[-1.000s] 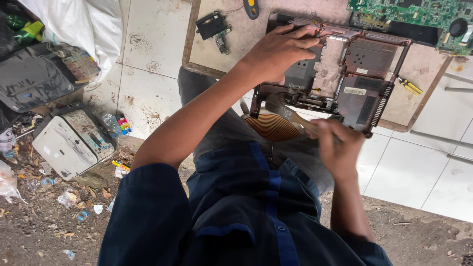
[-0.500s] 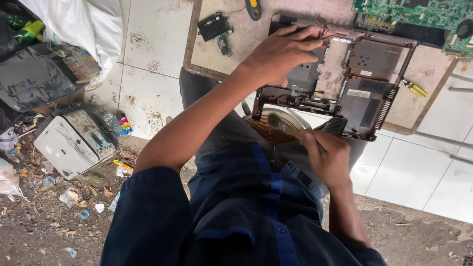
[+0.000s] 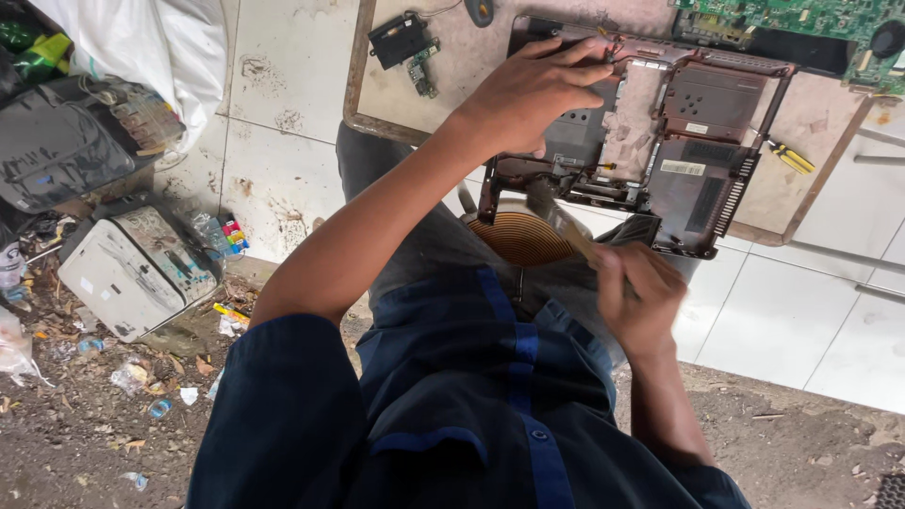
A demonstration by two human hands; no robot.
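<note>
A stripped laptop chassis (image 3: pixel 698 179), dark with a bare metal frame, lies on a wooden board (image 3: pixel 443 94) and overhangs its near edge. My left hand (image 3: pixel 537 90) presses flat on the chassis's left part. My right hand (image 3: pixel 641 302) grips the handle of a small brush (image 3: pixel 556 212), whose bristles touch the chassis's near edge. A round copper-coloured disc with concentric rings (image 3: pixel 518 240) sits just under that edge, above my lap.
On the board lie a green circuit board (image 3: pixel 801 19), a yellow-handled screwdriver (image 3: pixel 790 157) and a small black part with a circuit strip (image 3: pixel 403 42). On the dirt at left stand a worn white printer (image 3: pixel 132 269), a grey bag (image 3: pixel 52 151) and a white sack (image 3: pixel 160 38). Litter surrounds them.
My right hand has shifted slightly back and forth with the brush along the chassis's near edge. The left hand has stayed on the chassis.
</note>
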